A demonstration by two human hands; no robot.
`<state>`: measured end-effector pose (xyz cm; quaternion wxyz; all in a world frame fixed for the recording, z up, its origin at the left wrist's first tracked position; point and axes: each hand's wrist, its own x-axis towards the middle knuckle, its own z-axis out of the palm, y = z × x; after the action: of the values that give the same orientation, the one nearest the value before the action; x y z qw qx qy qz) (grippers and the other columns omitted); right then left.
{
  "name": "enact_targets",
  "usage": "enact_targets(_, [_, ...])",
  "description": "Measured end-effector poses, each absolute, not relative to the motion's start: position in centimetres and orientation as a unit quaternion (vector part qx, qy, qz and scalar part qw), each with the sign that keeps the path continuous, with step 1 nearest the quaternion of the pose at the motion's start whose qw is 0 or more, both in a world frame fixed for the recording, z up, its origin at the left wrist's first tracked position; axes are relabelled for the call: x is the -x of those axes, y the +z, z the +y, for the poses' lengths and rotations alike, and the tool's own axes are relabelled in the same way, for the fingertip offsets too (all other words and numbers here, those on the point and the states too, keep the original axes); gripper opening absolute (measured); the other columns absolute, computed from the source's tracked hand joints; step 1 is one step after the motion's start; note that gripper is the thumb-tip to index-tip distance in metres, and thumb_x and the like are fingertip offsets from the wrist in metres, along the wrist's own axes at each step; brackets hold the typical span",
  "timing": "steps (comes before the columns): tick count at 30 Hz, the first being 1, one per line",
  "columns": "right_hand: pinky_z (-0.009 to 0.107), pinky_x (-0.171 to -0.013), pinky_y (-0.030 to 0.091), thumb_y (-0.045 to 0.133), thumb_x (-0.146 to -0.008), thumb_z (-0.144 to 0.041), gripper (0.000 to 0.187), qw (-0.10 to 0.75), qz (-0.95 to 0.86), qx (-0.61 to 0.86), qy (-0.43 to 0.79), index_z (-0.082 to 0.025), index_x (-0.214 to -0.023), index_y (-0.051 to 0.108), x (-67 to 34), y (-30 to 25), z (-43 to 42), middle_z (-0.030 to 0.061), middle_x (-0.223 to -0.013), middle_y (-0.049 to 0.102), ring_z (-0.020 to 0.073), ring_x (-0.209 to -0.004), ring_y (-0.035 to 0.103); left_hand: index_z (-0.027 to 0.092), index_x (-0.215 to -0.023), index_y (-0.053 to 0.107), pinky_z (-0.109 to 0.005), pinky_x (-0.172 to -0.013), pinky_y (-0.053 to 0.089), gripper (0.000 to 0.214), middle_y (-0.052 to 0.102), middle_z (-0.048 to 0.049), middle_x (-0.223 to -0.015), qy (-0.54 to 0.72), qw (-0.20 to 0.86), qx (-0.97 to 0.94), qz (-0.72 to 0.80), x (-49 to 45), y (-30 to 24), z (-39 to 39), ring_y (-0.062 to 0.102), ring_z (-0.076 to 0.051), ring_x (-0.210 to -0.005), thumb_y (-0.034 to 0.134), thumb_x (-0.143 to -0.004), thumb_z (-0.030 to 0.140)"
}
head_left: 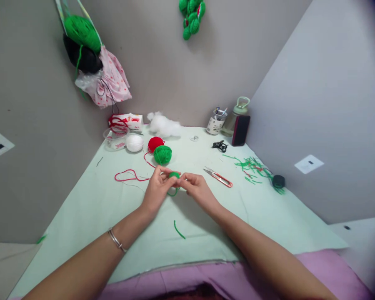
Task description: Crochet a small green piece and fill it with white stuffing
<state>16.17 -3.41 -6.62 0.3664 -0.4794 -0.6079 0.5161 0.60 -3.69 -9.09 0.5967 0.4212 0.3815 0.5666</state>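
Both my hands meet over the middle of the pale green table [90, 208]. My left hand [158, 189] pinches a small green crocheted piece [174, 175] between thumb and fingers. My right hand [197, 188] has its fingers closed on the same piece from the right, and a loop of green yarn [173, 193] hangs beneath it. A green yarn ball [162, 154], a red yarn ball [155, 143] and a white yarn ball [134, 143] lie just beyond my hands. A red strand [128, 176] trails across the table to the left of my left hand.
Red-handled snips [218, 177] lie right of my hands, with green yarn scraps [251, 166] and a dark ball [278, 181] beyond. White stuffing [164, 124], a box [129, 121], a pen cup [215, 121], a bottle [237, 116] and a black clip [219, 145] line the back. A green scrap [179, 230] lies near me.
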Motion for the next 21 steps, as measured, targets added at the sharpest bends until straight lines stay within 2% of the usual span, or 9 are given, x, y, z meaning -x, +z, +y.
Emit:
enact_targets(2, [0.026,-0.057,0.031,0.064,-0.085,-0.046,0.031,0.373,-0.600,0.481,0.519,-0.019,-0.071,0.062,-16.4,-6.8,-3.1,0.0004,-0.074,0.066,0.0111,-0.060,0.042,0.022,-0.099,0.055,-0.033,-0.086,0.056,0.035,0.080,-0.0033,-0.100,0.566,0.603,-0.419,0.374,-0.7,-8.9,-3.9,0.074,-0.017,-0.087,0.082,-0.083,0.036])
enact_targets(4, [0.025,-0.058,0.033,0.062,-0.087,-0.046,0.030,0.376,-0.599,0.479,0.520,-0.019,-0.074,0.063,-16.6,-6.9,-3.0,-0.0001,-0.073,0.064,0.0110,-0.059,0.041,0.022,-0.104,0.058,-0.032,-0.088,0.055,0.039,0.079,-0.0035,-0.103,0.565,0.607,-0.418,0.370,-0.8,-8.8,-4.0,0.073,-0.017,-0.089,0.085,-0.081,0.038])
enact_targets(9, [0.026,-0.057,0.033,0.055,-0.091,-0.042,0.025,0.364,-0.637,0.453,0.507,-0.021,-0.077,0.057,-16.3,-7.1,-3.8,-0.0049,-0.064,0.048,0.0119,-0.057,0.038,0.022,-0.108,0.061,-0.031,-0.082,0.054,0.044,0.080,-0.0059,-0.101,0.554,0.618,-0.415,0.372,-0.5,-8.9,-3.7,0.070,-0.016,-0.079,0.087,-0.079,0.041])
enact_targets(15, [0.028,-0.063,0.030,0.056,-0.095,-0.029,0.017,0.341,-0.706,0.441,0.437,-0.021,-0.080,0.058,-15.3,-7.0,-5.4,-0.0063,-0.065,0.044,0.0131,-0.062,0.038,0.020,-0.097,0.064,-0.028,-0.069,0.051,0.037,0.080,-0.0054,-0.090,0.552,0.612,-0.413,0.388,-0.3,-8.7,-3.6,0.068,-0.015,-0.069,0.088,-0.075,0.037])
enact_targets(18, [0.029,-0.068,0.036,0.057,-0.097,-0.026,0.014,0.322,-0.734,0.424,0.421,-0.021,-0.089,0.068,-15.7,-6.4,-5.2,-0.0037,-0.071,0.055,0.0139,-0.065,0.046,0.020,-0.098,0.063,-0.028,-0.068,0.052,0.037,0.079,-0.0045,-0.091,0.568,0.599,-0.404,0.394,0.4,-8.2,-3.1,0.068,-0.016,-0.070,0.087,-0.073,0.034])
enact_targets(21, [0.032,-0.083,0.047,0.057,-0.101,-0.032,0.021,0.346,-0.758,0.400,0.381,-0.021,-0.105,0.075,-17.3,-5.5,-4.1,0.0065,-0.105,0.071,0.0188,-0.090,0.065,0.021,-0.101,0.062,-0.029,-0.075,0.054,0.038,0.079,-0.0034,-0.099,0.601,0.576,-0.387,0.397,1.6,-7.4,-2.4,0.070,-0.015,-0.075,0.085,-0.074,0.036])
